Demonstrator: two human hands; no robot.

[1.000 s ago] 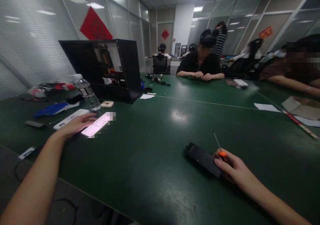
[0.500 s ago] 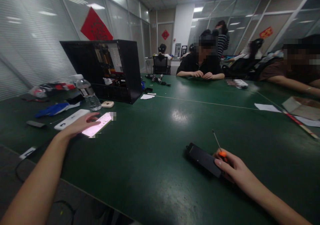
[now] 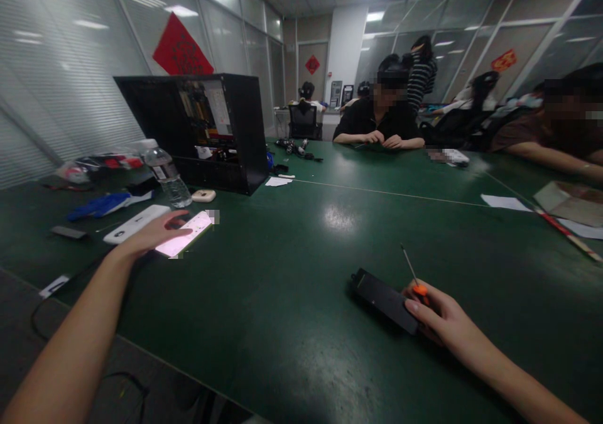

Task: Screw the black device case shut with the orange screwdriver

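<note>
In the head view, the loosely spread left hand (image 3: pixel 155 232) has its thumb over the lit smartphone (image 3: pixel 178 244) at centre left, while the right hand (image 3: pixel 439 316), lower right, grips an orange-handled screwdriver (image 3: pixel 419 290) and a black rectangular part (image 3: pixel 384 299).

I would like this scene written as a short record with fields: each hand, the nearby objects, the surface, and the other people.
Left hand: thumb over a lit phone; whether it touches the screen is unclear
Right hand: holds an orange-handled screwdriver, thumb at one end of a black oblong part
Nearby left: capped bottle, blue glove
Beyond: open computer case
Surface: green table
Others: person in black seated opposite, more behind
</note>
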